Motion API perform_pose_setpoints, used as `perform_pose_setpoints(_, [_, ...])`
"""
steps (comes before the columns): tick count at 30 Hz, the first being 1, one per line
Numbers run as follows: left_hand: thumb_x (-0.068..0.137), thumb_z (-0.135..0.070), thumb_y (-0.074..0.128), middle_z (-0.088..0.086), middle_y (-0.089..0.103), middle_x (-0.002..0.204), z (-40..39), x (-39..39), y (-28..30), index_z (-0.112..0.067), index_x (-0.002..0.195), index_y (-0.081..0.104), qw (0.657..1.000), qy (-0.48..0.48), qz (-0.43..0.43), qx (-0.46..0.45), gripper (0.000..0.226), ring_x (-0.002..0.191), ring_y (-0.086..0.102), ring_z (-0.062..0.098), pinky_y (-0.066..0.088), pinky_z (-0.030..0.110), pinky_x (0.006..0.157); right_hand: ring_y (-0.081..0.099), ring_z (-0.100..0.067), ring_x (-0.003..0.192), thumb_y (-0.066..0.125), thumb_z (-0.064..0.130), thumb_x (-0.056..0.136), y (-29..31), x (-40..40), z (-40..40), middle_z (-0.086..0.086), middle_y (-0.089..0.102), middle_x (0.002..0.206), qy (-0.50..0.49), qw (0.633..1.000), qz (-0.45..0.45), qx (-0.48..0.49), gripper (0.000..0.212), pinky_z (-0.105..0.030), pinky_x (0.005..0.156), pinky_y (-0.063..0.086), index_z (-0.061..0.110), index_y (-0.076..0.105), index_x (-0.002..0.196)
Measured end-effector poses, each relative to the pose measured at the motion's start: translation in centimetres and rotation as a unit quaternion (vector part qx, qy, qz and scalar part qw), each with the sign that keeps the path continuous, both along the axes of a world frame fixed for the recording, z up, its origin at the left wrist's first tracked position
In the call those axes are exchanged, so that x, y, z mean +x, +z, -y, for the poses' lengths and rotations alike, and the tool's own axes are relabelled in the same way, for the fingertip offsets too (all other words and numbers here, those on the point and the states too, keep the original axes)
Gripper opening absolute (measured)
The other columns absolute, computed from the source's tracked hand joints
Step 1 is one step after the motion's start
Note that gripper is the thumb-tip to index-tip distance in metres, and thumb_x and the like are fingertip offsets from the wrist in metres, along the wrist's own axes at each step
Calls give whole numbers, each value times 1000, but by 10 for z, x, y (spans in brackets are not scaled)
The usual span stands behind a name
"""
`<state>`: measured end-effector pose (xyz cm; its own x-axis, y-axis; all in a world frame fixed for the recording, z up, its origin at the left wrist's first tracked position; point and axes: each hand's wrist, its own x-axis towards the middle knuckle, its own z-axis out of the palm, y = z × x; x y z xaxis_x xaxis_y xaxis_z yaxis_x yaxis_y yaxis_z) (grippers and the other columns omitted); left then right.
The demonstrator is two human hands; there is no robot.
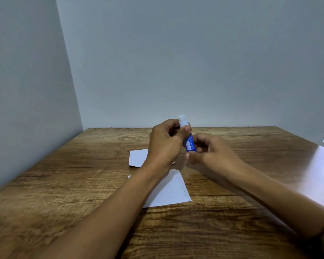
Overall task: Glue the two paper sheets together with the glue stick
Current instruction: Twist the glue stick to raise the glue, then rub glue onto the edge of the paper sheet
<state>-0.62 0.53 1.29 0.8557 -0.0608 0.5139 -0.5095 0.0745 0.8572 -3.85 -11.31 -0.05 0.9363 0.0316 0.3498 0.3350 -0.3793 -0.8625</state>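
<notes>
We are looking down past our forearms at the brown wood-grain counter [64, 184], where the nearer white rectangular paper sheet [168, 191] is lying flat just under our left wrist, and the second small white paper sheet [137, 157] is lying a little beyond it, apart from the first. Above them we are holding the blue cylindrical glue stick [189, 143] in the air between both hands, its long axis nearly upright, leaning slightly left at the top. Our right hand [211, 152] is wrapping its fingers [200, 138] closed around the lower barrel, while our left hand [165, 143] is pinching the white cap [182, 120] that is pointing up and away. We judge uncapping is coming: a pull along that axis.
</notes>
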Motion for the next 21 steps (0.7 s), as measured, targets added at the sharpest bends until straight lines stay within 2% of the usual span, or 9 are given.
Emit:
perform_pose_setpoints(3, [82, -14, 62, -6, 65, 72, 1, 0, 0, -25, 71, 64, 1000, 1, 0, 3, 16, 70, 60, 7, 50, 13, 63, 53, -15, 67, 63, 0, 79, 1, 0, -1, -4, 57, 67, -2, 999, -13, 30, 22, -40, 78, 52, 22, 64, 82])
perform_pose_setpoints(6, [81, -15, 64, -5, 64, 68, -1, 0, 0, -23, 69, 64, 1000, -1, -8, -1, 15, 65, 60, 4, 50, 14, 60, 59, -17, 72, 60, -3, 80, 1, -2, -3, -8, 60, 77, 28, 995, -36, 90, 23, -41, 83, 54, 18, 65, 85])
perform_pose_setpoints(9, [81, -14, 65, -6, 62, 58, -3, 0, 2, -16, 69, 65, 998, -34, -39, -19, 12, 54, 57, 3, 48, 16, 55, 62, -16, 64, 60, 2, 83, 1, -2, -5, -7, 60, 74, 54, 988, -49, 136, 13, -35, 71, 54, 11, 61, 92])
perform_pose_setpoints(11, [82, -15, 63, -7, 61, 55, -4, 0, 3, -11, 70, 64, 997, -52, -53, -7, 12, 56, 55, 8, 46, 23, 60, 60, -17, 57, 60, 5, 84, 0, -2, -5, -8, 60, 70, 57, 985, -53, 155, 10, -35, 65, 52, 9, 58, 93])
perform_pose_setpoints(14, [87, -24, 57, 4, 61, 69, -6, 2, 4, -6, 78, 65, 992, -88, -85, -5, 22, 68, 53, 18, 42, 31, 68, 56, -16, 45, 59, 6, 85, 0, -1, -8, -7, 61, 58, 41, 978, -40, 200, 12, -31, 50, 47, 10, 54, 96])
perform_pose_setpoints(17, [91, -30, 48, 3, 64, 84, -13, 8, 5, -15, 81, 63, 991, -69, -117, -8, 24, 71, 54, 15, 42, 25, 64, 53, -14, 40, 57, 6, 86, 7, 1, -6, -5, 60, 53, 1, 963, -17, 268, 15, -22, 39, 43, 12, 53, 99])
perform_pose_setpoints(19, [92, -23, 46, 2, 65, 101, -20, 17, 3, -16, 96, 63, 992, 26, -91, 81, 19, 86, 59, 15, 46, 29, 78, 50, -13, 39, 57, 6, 84, 12, 2, -1, -2, 58, 51, -30, 956, 8, 292, 13, -21, 37, 40, 14, 55, 94])
perform_pose_setpoints(20, [92, -17, 46, 3, 64, 112, -25, 23, -1, -15, 107, 61, 980, 87, -58, 167, 22, 99, 59, 17, 45, 31, 88, 49, -13, 39, 57, 6, 83, 14, 2, 2, -1, 57, 50, -48, 955, 23, 291, 12, -20, 37, 39, 14, 56, 92])
perform_pose_setpoints(21, [90, -12, 46, 5, 61, 120, -30, 28, -5, -13, 115, 59, 953, 138, -23, 270, 28, 110, 55, 20, 42, 32, 95, 48, -12, 39, 57, 6, 82, 15, 1, 5, 0, 56, 50, -66, 956, 37, 284, 12, -19, 37, 38, 14, 57, 92])
